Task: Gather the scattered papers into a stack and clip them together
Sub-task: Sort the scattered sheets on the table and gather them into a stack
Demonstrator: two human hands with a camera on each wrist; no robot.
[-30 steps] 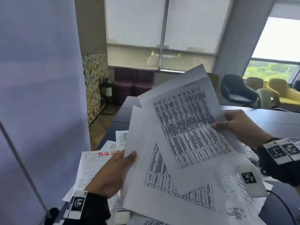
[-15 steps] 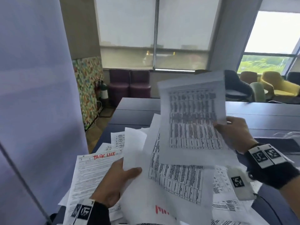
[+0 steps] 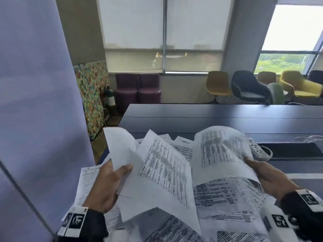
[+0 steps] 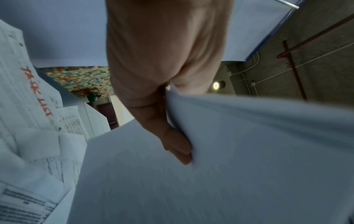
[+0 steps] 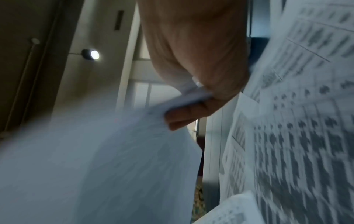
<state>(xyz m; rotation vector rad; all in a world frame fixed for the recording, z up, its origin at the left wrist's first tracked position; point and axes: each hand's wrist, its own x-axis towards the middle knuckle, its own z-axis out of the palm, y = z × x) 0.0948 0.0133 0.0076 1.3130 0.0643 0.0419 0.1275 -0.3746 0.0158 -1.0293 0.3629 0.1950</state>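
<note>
Papers (image 3: pixel 166 172) pinched by left hand (image 3: pixel 106 186), right hand (image 3: pixel 269 179) (sheets fanned, blurred)

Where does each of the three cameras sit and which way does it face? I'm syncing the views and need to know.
Head: worn on the head, looking forward and down at the dark table; both hands show.
Left wrist: looks along the left hand, which pinches blank-backed sheets.
Right wrist: looks along the right hand, upward past a ceiling lamp.
Shared: the red-lettered task list lies under the left hand in the head view too.
</note>
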